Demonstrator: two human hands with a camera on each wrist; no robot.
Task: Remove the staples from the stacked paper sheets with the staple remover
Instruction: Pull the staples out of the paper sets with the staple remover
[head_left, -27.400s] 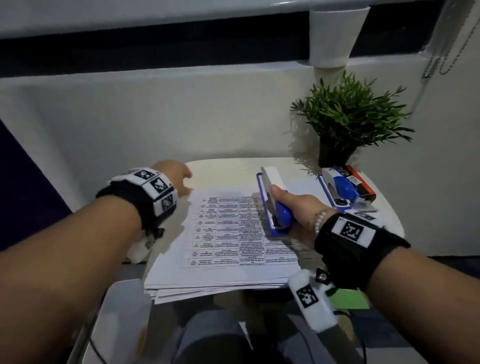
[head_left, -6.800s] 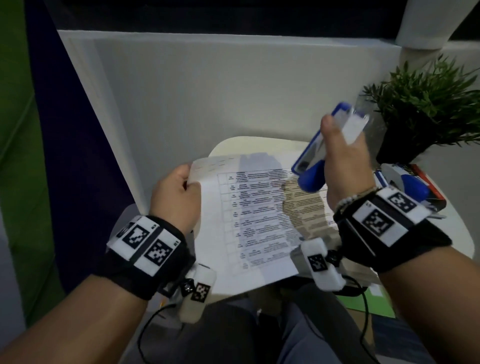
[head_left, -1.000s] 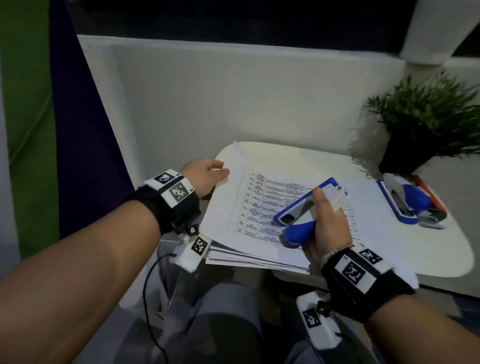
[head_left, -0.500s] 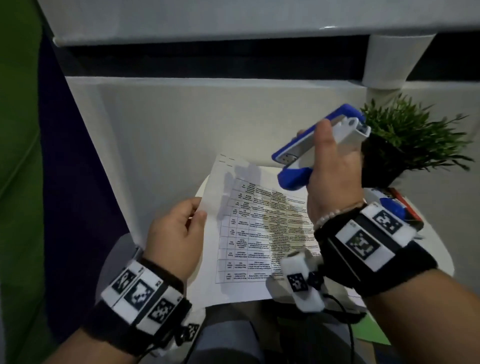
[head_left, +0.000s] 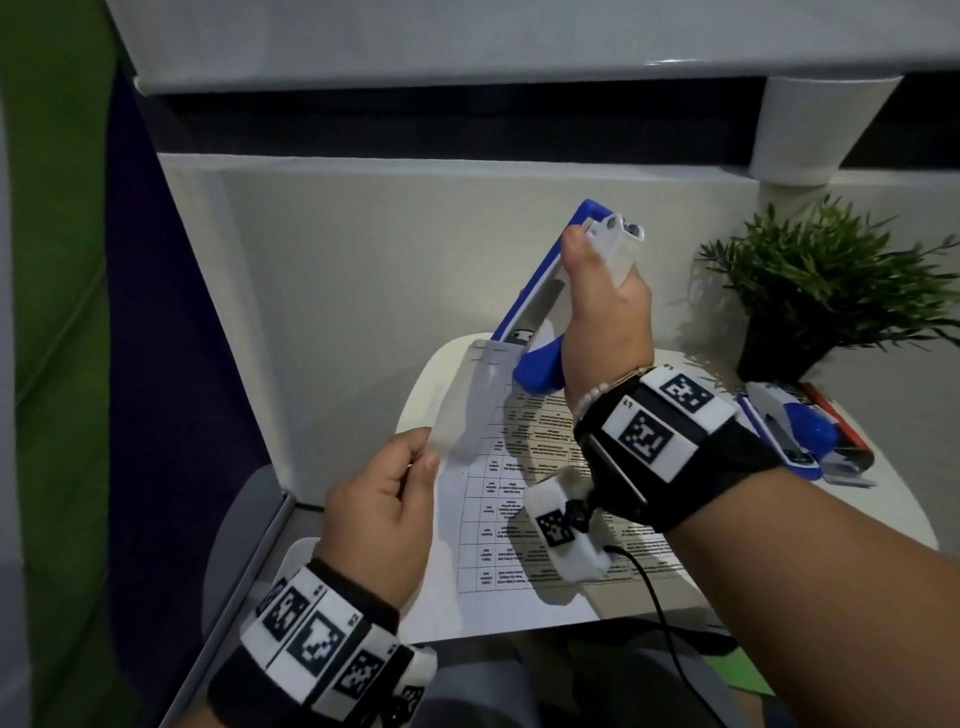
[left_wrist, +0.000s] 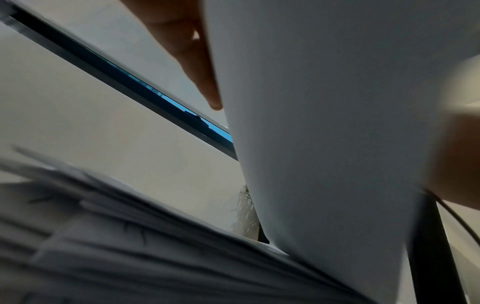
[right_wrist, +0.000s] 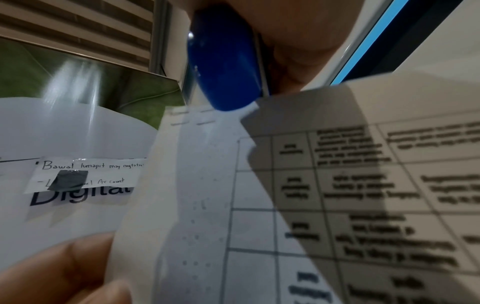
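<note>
Left hand pinches the left edge of the lifted paper sheet. Right hand, raised above and beyond the left and well apart from it, is curled round the blue-and-white staple remover, whose lower end meets the sheet's top corner. A second blue tool lies right of the right wrist.

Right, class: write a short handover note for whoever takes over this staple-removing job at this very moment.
Left hand pinches the left edge of the lifted sheet. Right hand grips the blue staple remover, raised, its lower end at the sheet's top corner. The paper stack lies on the table beneath. Done: cannot tell; pinholes dot the sheet's margin. Left: check that corner for staples, then work through the stack.
</note>
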